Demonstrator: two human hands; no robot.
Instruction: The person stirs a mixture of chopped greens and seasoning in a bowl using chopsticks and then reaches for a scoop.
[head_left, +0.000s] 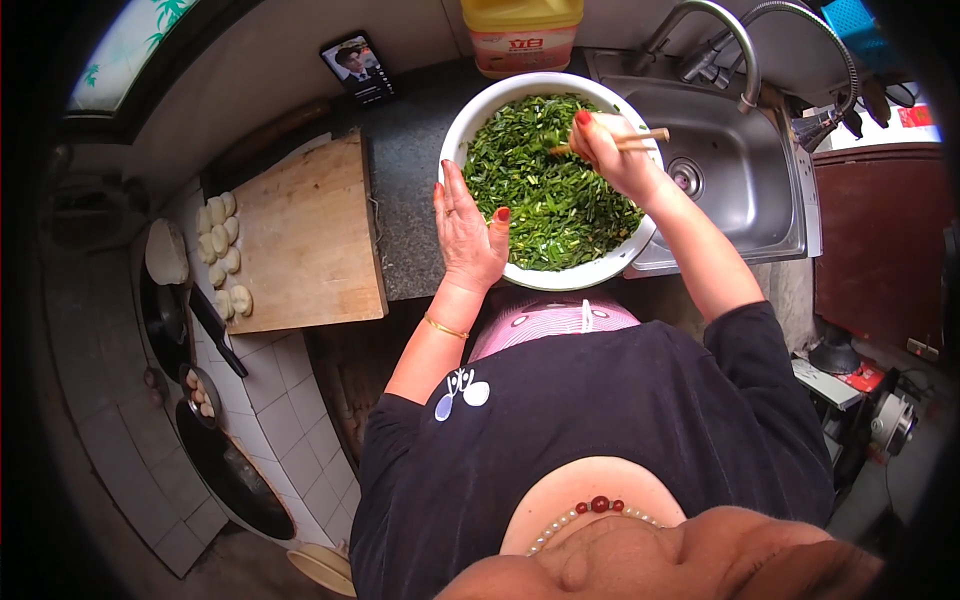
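Note:
A large white basin (568, 279) stands in front of me, partly over the sink's left edge. Chopped green leaves, likely chives (551, 206), fill most of it. My right hand (607, 150) grips a pair of wooden chopsticks (643, 138), their tips down among the greens at the far side. Against the basin's left rim rests my left hand (471, 236), palm side toward the bowl, fingers extended and thumb apart over the rim. It holds nothing.
Left of the basin, a wooden board (307, 240) bears several dough pieces (219, 240). A phone (358, 67) leans on the wall; a yellow jug (523, 37) stands behind the basin. The steel sink (735, 165) and faucet (746, 45) are right. A knife (217, 334) and woks (232, 476) lie left.

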